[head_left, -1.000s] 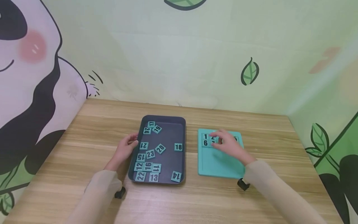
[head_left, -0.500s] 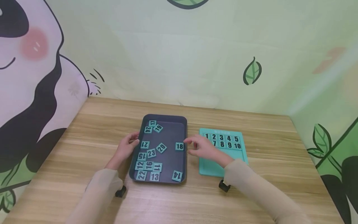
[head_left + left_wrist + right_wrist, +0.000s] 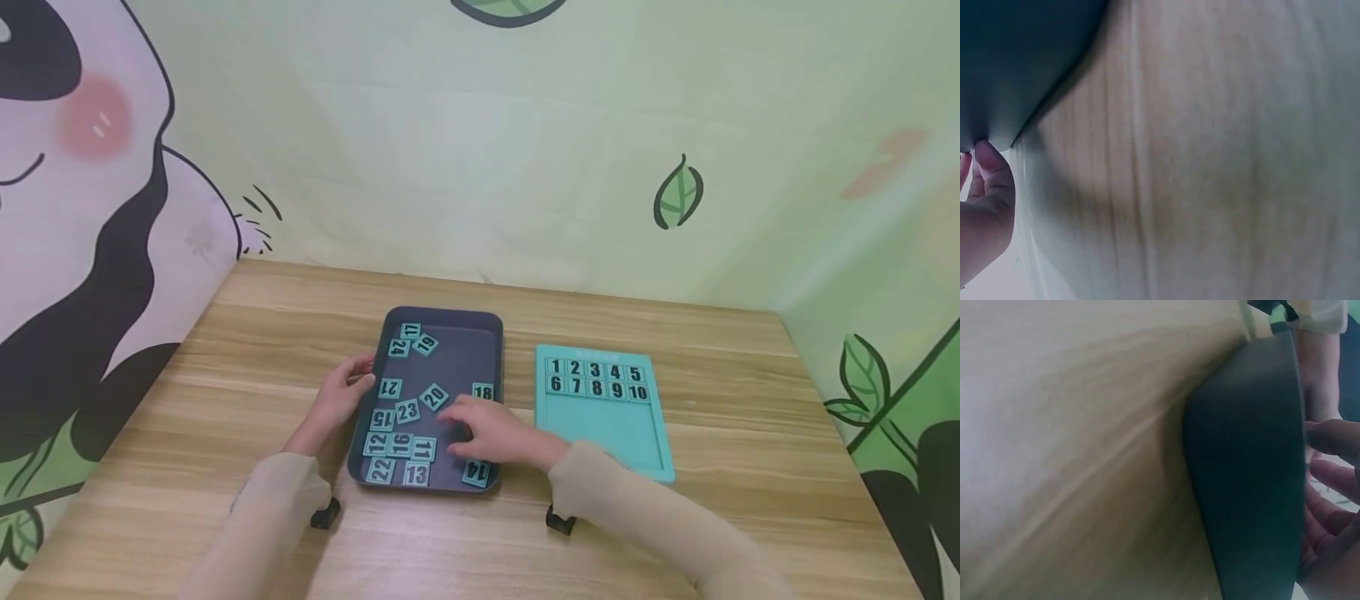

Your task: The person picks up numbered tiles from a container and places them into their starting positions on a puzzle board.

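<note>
right hand (image 3: 491,437): reaches over the near right part of the dark grey rectangular plastic tray (image 3: 442,320), fingers loosely spread and pointing to 9 o'clock, holding nothing; its fingertips hover beside the small teal square tile marked 11 (image 3: 422,449).
left hand (image 3: 339,400): rests against the tray's 9 o'clock rim, thumb over the edge and fingers curled on the wall, steadying it.
step in hand: judged to be picking the next tile. come down on tile 11 alone, pinch its edges without nudging the teal tiles marked 16 (image 3: 398,445) and 13 (image 3: 415,474) that touch or crowd it, and lift straight up.
steadying: keep the tray braced so it does not slide.
tiles: the others lie scattered, some tilted or upside down, across the tray floor.
teal square puzzle board (image 3: 607,425): at 3 o'clock of the tray, just beside it; its two far rows hold 1 to 10, the near part is bare.
surface: light wooden table (image 3: 225,367) with visible grain.
room: pale green walls at 12 o'clock and both sides, with leaf drawings and a cartoon panda.
</note>
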A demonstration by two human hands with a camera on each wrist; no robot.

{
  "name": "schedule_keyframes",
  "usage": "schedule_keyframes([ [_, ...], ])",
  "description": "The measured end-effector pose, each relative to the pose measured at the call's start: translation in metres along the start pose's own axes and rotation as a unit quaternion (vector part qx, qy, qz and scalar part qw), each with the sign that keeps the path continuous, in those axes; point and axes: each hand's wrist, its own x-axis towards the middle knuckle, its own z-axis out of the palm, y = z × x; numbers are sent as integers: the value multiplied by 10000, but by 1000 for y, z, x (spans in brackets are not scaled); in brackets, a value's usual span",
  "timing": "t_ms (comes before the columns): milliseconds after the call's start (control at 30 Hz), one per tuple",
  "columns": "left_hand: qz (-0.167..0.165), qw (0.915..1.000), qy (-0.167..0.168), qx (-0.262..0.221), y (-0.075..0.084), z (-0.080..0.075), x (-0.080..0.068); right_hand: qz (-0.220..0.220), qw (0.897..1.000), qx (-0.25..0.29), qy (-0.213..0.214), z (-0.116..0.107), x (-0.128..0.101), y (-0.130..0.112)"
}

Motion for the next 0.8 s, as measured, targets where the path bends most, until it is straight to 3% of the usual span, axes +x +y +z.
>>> schedule_keyframes([
  [167,2,10000,16,-12,-1,0,1,88,9988,-428,-220,10,8,-5],
  [500,90,9999,42,18,-2,0,2,412,9949,-783,-481,22,22,-11],
  [800,89,10000,35,8,-3,1,1,475,9933,-964,-422,23,24,-10],
])
